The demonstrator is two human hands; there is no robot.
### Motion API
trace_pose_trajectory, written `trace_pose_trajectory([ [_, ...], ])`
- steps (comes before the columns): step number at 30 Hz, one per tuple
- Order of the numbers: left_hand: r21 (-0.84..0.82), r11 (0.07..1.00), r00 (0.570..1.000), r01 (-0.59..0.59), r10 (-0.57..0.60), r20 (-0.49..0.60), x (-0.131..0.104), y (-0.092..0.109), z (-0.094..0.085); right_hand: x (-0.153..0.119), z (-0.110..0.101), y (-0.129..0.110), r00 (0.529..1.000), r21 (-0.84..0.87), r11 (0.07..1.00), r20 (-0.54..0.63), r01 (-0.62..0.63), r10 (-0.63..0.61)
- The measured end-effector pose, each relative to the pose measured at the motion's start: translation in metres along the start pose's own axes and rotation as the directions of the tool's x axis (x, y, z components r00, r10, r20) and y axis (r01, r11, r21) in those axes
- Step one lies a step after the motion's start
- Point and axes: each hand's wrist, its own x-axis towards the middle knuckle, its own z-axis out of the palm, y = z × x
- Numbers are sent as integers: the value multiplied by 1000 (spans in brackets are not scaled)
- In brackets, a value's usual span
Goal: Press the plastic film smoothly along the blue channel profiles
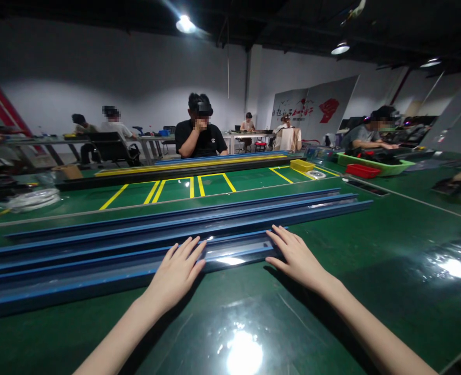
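Note:
Both of my hands rest on the nearest blue channel strip (98,271), a long trough-like profile with raised edges and a glossy strip along its inside. My left hand (179,265) lies across it with fingers stretched out, the thumb at the near edge. Over the strip's right end, my right hand (293,255) is spread, its fingertips on the far edge and its thumb toward the near edge. Neither hand is wrapped round anything. Just behind, more long blue strips (215,221) lie side by side, roughly parallel to the near one.
Yellow tape lines (192,187) mark the green table (402,260). Beyond them lie long yellow and black strips (199,167). A yellow tray (302,165), a red tray (362,171) and a green bin (394,167) stand back right. A person (201,130) sits opposite; others work farther off.

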Motion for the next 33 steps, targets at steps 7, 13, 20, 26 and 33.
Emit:
trace_pose_trajectory([
  [7,-59,992,990,114,-108,95,-19,-43,-11,1,9,-9,999,-56,998,22,42,-41],
  [13,-66,983,985,170,-169,18,4,2,-18,6,15,-31,1000,-89,996,13,20,-19],
  [20,-62,994,996,85,-86,-24,39,67,-5,4,14,-32,1000,-79,997,-5,7,-7],
  [26,-25,997,996,71,-72,-54,35,65,1,3,12,-27,997,-34,997,10,72,-71],
  [33,0,997,996,83,-83,46,16,33,-8,1,3,-37,982,133,974,10,186,-189],
])
